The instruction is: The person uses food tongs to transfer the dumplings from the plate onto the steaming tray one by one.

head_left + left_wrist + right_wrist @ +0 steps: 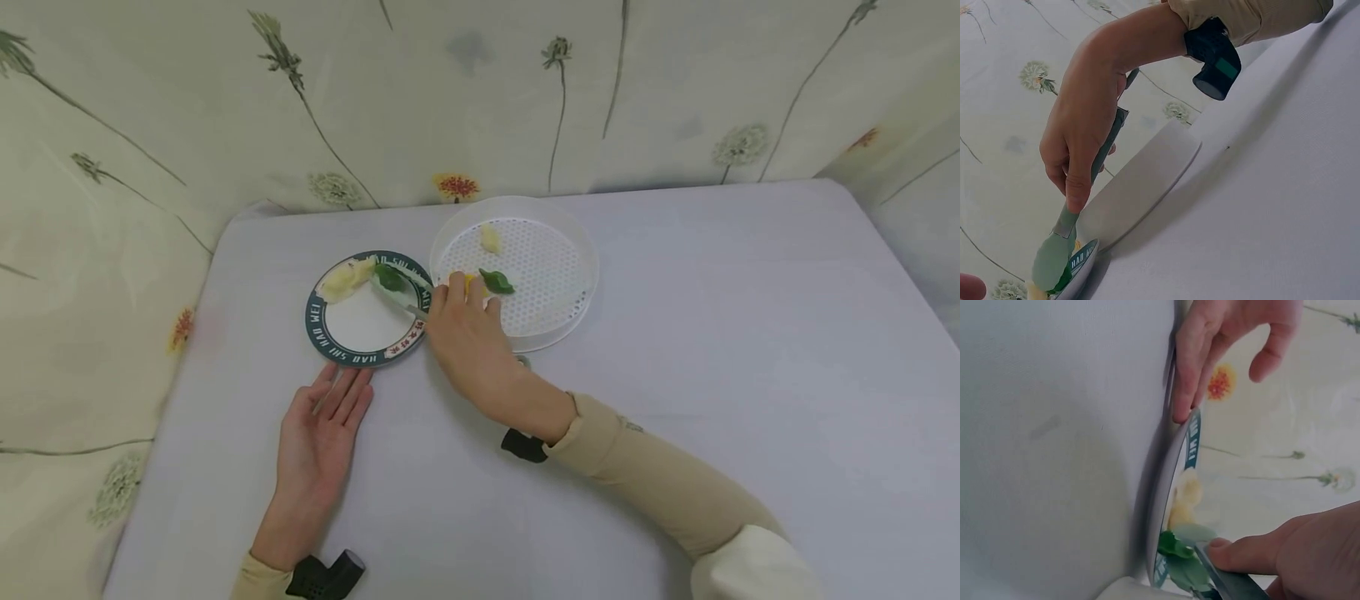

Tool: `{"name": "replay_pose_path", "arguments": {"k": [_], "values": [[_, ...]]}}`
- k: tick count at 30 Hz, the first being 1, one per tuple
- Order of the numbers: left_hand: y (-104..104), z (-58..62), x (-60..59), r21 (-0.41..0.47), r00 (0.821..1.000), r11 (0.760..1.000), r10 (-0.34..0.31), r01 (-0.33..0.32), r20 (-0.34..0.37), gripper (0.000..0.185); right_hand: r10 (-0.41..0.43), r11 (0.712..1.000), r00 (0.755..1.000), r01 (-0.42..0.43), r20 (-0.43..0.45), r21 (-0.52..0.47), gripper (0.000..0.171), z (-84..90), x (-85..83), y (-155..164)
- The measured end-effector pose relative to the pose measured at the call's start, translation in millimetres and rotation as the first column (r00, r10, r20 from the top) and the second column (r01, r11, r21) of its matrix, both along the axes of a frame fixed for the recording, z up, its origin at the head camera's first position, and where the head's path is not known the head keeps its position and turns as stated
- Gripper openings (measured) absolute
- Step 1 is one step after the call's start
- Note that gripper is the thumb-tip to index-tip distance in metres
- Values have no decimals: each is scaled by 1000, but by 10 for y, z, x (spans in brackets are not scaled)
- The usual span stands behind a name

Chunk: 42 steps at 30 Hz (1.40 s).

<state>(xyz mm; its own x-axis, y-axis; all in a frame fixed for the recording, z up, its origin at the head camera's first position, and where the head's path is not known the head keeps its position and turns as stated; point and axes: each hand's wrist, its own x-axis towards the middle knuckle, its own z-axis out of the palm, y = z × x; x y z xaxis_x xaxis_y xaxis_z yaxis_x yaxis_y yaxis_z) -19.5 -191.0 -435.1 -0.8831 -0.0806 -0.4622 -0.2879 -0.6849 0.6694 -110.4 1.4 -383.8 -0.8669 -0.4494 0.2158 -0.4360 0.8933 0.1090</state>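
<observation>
The right hand (468, 333) grips a pale green spoon (397, 292), fingers (1077, 194) curled round its handle, the bowl resting over a green leaf-shaped piece (388, 277) on the far rim of a round plate (360, 329) with a dark green lettered border. The left hand (322, 433) lies flat and relaxed on the table, fingertips touching the plate's near edge. A yellowish dumpling-like piece (343, 280) already sits on the plate beside the green one; two remain in the white perforated steamer tray (570, 250) just right of it, a green piece (497, 282) and a yellow piece (490, 239), so the moving looks about half done. The table (712, 333) is covered in plain white cloth, backed and flanked by cream fabric (187, 100) printed with dandelions.
</observation>
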Motion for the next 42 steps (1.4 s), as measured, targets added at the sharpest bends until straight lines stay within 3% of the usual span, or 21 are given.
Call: {"name": "replay_pose_path", "arguments": {"k": [10, 15, 26, 35, 42], "values": [[20, 12, -1, -12, 1000, 1000, -4, 4, -13, 64, 3, 999, 992, -8, 126, 41, 24, 6, -12, -13], [24, 13, -7, -7, 1000, 1000, -2, 2, -10, 65, 17, 999, 990, -23, 143, 41, 23, 11, -9, 17], [26, 29, 12, 1, 1000, 1000, 3, -3, -9, 65, 67, 997, 995, -70, 74, 41, 23, 86, 61, 114], [19, 32, 23, 1, 1000, 1000, -4, 4, -16, 64, 28, 998, 989, -21, 143, -51, 44, 276, 95, 295], [16, 27, 37, -7, 1000, 1000, -9, 9, -17, 64, 12, 1000, 999, -11, 34, -20, 43, 352, 96, 458]]}}
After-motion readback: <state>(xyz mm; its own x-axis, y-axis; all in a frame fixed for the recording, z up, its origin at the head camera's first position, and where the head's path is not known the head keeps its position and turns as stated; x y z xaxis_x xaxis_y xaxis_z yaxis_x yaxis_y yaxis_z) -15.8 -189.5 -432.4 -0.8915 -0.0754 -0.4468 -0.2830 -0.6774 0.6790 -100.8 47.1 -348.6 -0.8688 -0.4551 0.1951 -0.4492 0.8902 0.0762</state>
